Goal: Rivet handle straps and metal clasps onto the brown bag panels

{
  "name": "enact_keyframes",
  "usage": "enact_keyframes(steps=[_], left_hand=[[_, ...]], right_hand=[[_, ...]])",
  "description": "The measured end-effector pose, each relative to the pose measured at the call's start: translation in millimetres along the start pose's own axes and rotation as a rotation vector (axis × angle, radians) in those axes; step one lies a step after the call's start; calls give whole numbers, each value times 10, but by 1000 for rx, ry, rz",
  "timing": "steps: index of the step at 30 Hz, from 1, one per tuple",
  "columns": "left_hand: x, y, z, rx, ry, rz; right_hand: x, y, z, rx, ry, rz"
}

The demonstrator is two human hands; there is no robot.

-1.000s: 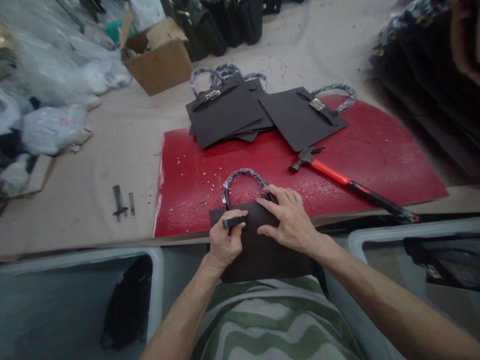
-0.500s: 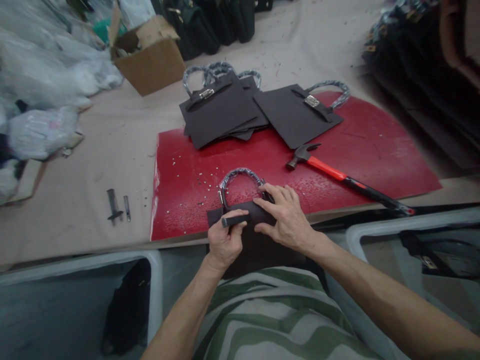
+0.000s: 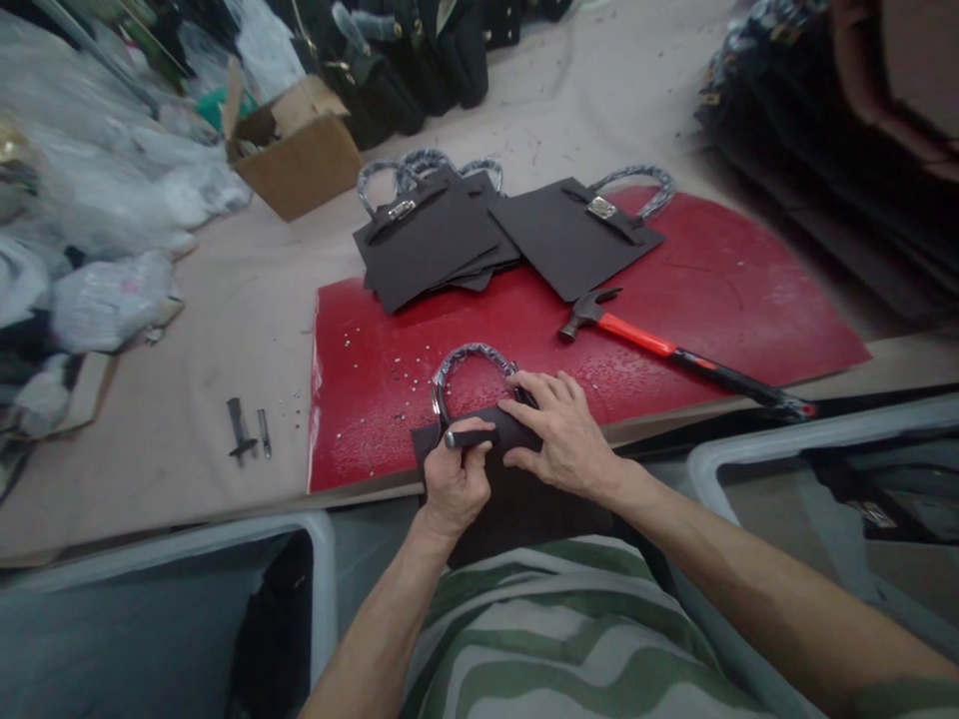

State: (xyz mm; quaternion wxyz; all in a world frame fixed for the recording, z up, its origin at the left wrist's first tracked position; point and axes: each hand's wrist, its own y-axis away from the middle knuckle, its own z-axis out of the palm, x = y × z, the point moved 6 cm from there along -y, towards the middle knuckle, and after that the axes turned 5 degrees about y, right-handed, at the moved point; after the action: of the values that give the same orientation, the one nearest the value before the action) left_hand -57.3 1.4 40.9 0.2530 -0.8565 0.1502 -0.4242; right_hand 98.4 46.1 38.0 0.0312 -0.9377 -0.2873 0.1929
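Note:
My left hand is closed around a short dark punch, its metal end pointing left. Under it lies a dark brown bag panel, overhanging the near edge of a red board. My right hand rests on the panel's upper right part, fingers spread, the fingertips near the base of the handle. That handle is wrapped in clear plastic and arches away onto the board. A claw hammer with an orange and black grip lies to the right of my hands.
Finished-looking panels with wrapped handles are piled at the board's back; another panel lies beside them. Two small tools lie left of the board among tiny scraps. Also around are a cardboard box, dark bag stacks and bins.
The camera view has shifted slightly, so the table and bins sit a little lower in view. Both hands keep the same hold and place on the panel.

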Motion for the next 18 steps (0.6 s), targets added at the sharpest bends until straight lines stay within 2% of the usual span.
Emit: enact_keyframes(steps=[4,9,13,16,18], left_hand=[[13,24,-8,23,0,6],[-41,-20,24,-26,5,-39],[-41,-51,67,-53,1,2],[-20,-50,97,-64,-14,31],[-13,-42,111,-70,-4,29]], right_hand=[[18,5,1,4,1,-8],[12,7,21,17,-9,-13],[-10,25,1,38,-69,-39],[152,65,-198,168,-136,-54],[464,121,-453,332,-99,60]])
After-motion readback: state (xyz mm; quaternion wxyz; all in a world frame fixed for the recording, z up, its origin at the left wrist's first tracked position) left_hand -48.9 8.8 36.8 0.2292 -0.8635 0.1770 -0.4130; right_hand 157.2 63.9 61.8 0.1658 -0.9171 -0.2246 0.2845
